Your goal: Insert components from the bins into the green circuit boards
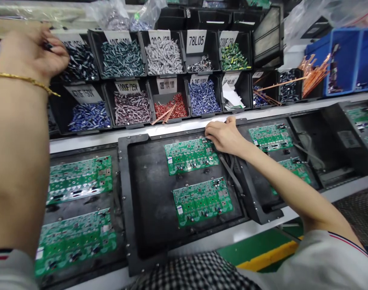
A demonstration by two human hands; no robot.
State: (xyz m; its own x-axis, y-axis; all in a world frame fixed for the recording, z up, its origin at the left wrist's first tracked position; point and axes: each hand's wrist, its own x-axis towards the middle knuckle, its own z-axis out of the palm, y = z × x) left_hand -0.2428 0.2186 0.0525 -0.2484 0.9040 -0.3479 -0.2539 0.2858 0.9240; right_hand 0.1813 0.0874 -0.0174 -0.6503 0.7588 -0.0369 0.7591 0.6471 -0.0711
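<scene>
In front of me lies a wide black rectangular tray with a raised frame, set on a pale metal ledge between similar dark trays to its left and right. Beyond it, black plastic bins stand in stepped rows, holding small parts in teal, white, green, blue, purple and red, several with white labels; one reads 78L05. Blue plastic bins stand at the far right.

Two green rectangular circuit boards lie in my middle tray, in its right part: the far green board and the near green board, apart from each other. More green boards lie in the trays on both sides.

My right hand is at the far right corner of the far green board, fingers bent down over it. Their tips are partly hidden, so I cannot tell whether they are together or apart, or whether they pinch anything.

My left hand is raised at the far left, beside a bin of dark cylindrical parts. Its fingers are closed on small dark pieces, too blurred for me to count.

Thin copper-coloured strips lean beside the blue bins, and two more lie across the bin of small red parts.
</scene>
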